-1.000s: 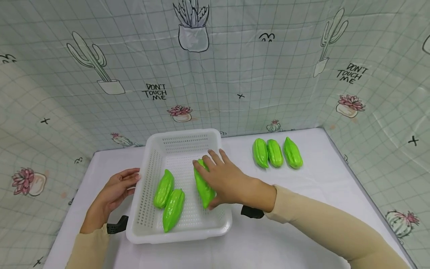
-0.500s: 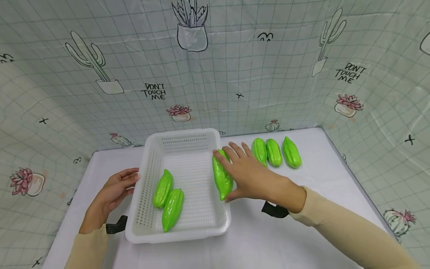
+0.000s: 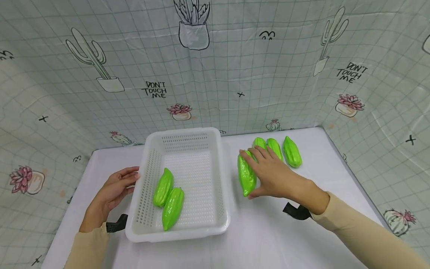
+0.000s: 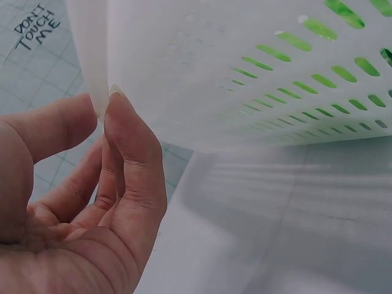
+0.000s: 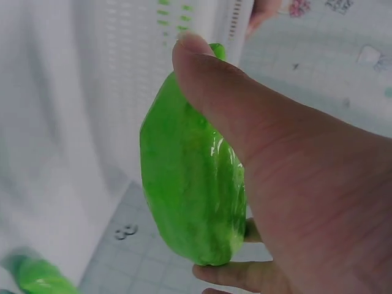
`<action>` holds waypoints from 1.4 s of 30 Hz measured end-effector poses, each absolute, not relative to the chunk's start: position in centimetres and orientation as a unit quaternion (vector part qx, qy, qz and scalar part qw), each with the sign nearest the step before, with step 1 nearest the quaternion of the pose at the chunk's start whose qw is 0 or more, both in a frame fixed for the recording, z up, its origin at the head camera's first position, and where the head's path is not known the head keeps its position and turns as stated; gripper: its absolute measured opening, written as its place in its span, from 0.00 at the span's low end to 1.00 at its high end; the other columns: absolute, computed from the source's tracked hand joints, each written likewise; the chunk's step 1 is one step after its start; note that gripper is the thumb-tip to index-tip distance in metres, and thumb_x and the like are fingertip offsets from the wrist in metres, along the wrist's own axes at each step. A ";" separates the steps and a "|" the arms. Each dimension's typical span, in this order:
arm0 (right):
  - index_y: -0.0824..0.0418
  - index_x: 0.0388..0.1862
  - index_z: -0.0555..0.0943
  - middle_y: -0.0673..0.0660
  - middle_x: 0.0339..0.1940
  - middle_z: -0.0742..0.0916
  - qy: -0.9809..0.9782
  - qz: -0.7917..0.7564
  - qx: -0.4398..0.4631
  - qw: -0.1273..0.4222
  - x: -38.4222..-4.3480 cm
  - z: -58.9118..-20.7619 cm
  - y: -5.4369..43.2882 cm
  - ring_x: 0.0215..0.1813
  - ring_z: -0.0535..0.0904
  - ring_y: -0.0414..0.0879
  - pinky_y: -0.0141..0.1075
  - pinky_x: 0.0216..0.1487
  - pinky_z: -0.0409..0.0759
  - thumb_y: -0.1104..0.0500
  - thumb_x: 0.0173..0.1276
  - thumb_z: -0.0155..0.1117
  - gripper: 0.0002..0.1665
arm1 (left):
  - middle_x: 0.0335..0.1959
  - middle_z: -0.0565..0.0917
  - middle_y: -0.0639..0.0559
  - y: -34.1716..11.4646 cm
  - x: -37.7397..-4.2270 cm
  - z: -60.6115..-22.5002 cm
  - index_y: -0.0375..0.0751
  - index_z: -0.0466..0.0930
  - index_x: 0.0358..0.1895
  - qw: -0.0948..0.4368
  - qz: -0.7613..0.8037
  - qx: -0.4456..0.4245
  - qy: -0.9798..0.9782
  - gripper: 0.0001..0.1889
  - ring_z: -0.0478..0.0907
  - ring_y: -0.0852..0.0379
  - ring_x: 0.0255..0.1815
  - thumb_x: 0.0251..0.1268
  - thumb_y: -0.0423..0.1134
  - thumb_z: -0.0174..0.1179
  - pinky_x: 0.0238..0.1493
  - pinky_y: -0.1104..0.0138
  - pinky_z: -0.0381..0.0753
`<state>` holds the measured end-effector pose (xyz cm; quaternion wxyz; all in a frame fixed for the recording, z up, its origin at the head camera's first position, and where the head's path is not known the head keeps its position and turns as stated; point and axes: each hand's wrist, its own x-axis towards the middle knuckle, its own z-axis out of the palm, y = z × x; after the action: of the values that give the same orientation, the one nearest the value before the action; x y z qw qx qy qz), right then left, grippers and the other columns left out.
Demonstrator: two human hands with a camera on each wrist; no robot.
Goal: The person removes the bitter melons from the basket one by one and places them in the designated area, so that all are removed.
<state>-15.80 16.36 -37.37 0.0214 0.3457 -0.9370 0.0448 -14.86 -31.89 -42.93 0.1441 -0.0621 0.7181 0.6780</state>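
The left hand [image 3: 114, 188] pinched a white plastic basket [image 3: 181, 236], perhaps for steadiness; the right hand [image 3: 277, 175], centre-right, a ridged green gourd [image 3: 246, 175].

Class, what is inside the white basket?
Two green fruits lie side by side inside the white basket; what lies directly beneath them is covered and cannot be seen.

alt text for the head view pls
A right hand holds a ridged green fruit to the right of a white basket containing two more fruits, while the left hand pinches the basket's edge. Three similar fruits lie on a white table.
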 end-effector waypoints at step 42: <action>0.69 0.80 0.62 0.73 0.75 0.71 -0.934 0.033 0.357 0.010 -15.8 -45.5 22.7 0.75 0.68 0.72 0.64 0.73 0.70 0.39 0.39 0.94 0.76 | 0.46 0.86 0.66 -32.0 -14.9 -43.1 0.42 0.73 0.67 0.141 0.693 -0.060 0.704 0.16 0.85 0.66 0.46 0.82 0.35 0.59 0.46 0.71 0.87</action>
<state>-15.85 22.73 -45.48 0.0095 0.3565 -0.9336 0.0333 -14.87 -31.97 -43.09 0.1413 -0.0599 0.7040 0.6934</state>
